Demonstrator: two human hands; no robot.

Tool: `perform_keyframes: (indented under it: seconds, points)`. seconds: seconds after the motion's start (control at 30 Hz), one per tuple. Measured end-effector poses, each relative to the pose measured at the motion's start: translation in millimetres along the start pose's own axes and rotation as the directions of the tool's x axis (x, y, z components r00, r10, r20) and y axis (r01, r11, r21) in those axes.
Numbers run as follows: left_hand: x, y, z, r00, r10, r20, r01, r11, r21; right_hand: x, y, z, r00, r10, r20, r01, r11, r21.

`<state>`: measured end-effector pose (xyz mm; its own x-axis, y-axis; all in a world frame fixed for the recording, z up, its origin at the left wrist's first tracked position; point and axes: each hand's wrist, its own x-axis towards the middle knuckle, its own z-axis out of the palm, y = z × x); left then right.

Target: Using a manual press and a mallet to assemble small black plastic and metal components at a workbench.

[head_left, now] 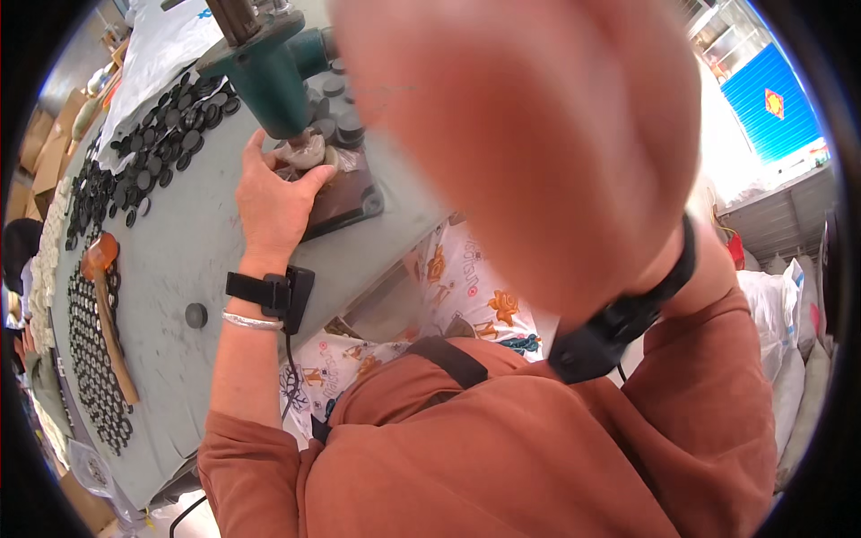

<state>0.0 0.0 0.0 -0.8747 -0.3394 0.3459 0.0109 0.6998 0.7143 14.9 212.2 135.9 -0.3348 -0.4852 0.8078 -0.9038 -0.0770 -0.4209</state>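
Note:
A dark green bench press (273, 94) stands at the far side of the grey table (170, 260). Under its ram, a pale piece wrapped in clear plastic (307, 154) lies above the dark base plate (345, 206). The thumb and fingers of my left hand (276, 202) close around that wrapped piece from the near left. Several black round caps (348, 125) are just behind it. My right hand (529, 134) is raised very close to the camera, large and blurred; its fingers do not show, nor does anything it may hold.
Loose black caps (166, 134) are heaped at the far left beside white plastic sheeting (170, 45). An orange-headed mallet (109, 305) lies by rows of small dark rings (94, 359). One black cap (196, 315) sits alone near my left wrist. White sacks (776, 323) stand at right.

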Motion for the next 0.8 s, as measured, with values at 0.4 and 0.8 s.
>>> perform_keyframes:
  seconds: [0.4, 0.8]
  points:
    - [-24, -35, -60, 0.994, 0.112, 0.002, -0.108, 0.950, 0.293, -82, 34, 49, 0.983, -0.131, -0.128, 0.137, 0.990, 0.033]
    - [-98, -87, -143, 0.978, -0.163, 0.129, 0.025, 0.705, 0.708, -12, 1, 6, 0.999, 0.037, -0.023, -0.036, 0.998, 0.058]
